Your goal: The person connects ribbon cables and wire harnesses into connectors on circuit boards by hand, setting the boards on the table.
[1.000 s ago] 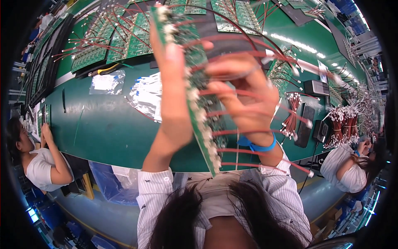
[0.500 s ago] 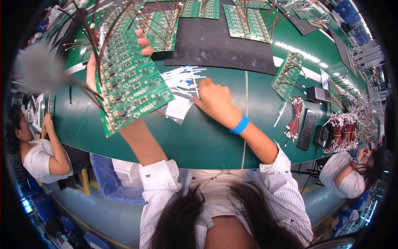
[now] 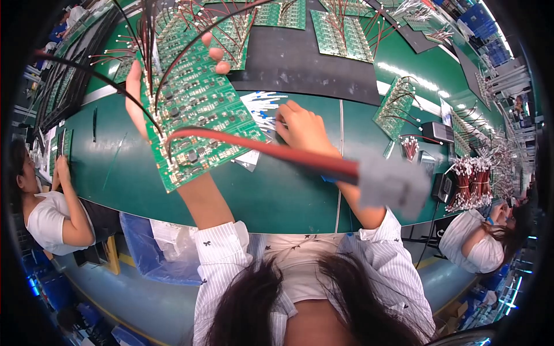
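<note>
A green circuit board [image 3: 202,95] is tilted up in my left hand [image 3: 134,95], its thumb on one edge and fingertips over the opposite edge. Red and black wires rise from the board. One cable arcs close to the view and ends in a blurred, pale connector [image 3: 398,184], which covers part of my right forearm. My right hand [image 3: 304,125] rests at a pile of white and blue strips [image 3: 265,108], its fingers curled together; whatever they pinch is hidden. Partly behind the board lies a small clear bag with white paper [image 3: 249,160].
More wired boards [image 3: 342,36] lie on black mats [image 3: 288,69] at the far side. To the right are a single board [image 3: 395,106], a dark box [image 3: 437,131] and bundled cables [image 3: 473,181]. Other people [image 3: 55,213] sit at both sides of the green table [image 3: 259,202].
My left hand has shifted the board slightly right and nearer. A cable end has swung from the left across to the right. My right hand stays by the strips, fingers more curled.
</note>
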A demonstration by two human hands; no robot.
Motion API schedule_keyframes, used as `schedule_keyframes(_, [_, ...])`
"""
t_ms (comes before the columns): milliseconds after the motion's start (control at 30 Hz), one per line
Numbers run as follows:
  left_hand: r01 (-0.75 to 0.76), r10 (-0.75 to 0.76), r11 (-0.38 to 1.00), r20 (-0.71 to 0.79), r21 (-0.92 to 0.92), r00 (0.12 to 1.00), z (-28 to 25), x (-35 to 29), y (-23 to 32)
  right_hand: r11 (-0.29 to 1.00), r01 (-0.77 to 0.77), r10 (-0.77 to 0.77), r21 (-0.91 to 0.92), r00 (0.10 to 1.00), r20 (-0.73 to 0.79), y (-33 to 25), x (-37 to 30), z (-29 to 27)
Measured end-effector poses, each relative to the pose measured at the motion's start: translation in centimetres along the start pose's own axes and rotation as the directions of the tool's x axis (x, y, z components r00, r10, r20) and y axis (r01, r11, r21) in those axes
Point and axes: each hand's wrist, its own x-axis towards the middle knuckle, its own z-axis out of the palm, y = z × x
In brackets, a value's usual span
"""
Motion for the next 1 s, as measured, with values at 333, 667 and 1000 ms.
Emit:
schedule_keyframes(333, [0.142, -0.135, 0.984, 0.066, -0.106, 0.989, 0.8, 0.3, -0.3, 0.975, 0.221, -0.221, -0.017, 0.975, -0.010, -0.2, 1.8, 2.0])
schedule_keyframes(667, [0.232, -0.228, 0.972, 0.093, -0.038, 0.969, 0.1, 0.7, -0.4, 0.979, 0.135, -0.154, 0.151, 0.981, 0.119, 1.7, 2.2, 0.5])
schedule_keyframes(1000, [0.221, -0.200, 0.963, -0.140, 0.153, 0.970, 1.7, 1.0, -1.9, 0.445, -0.379, -0.194, 0.811, 0.844, 0.500, 3.0, 1.2, -5.7])
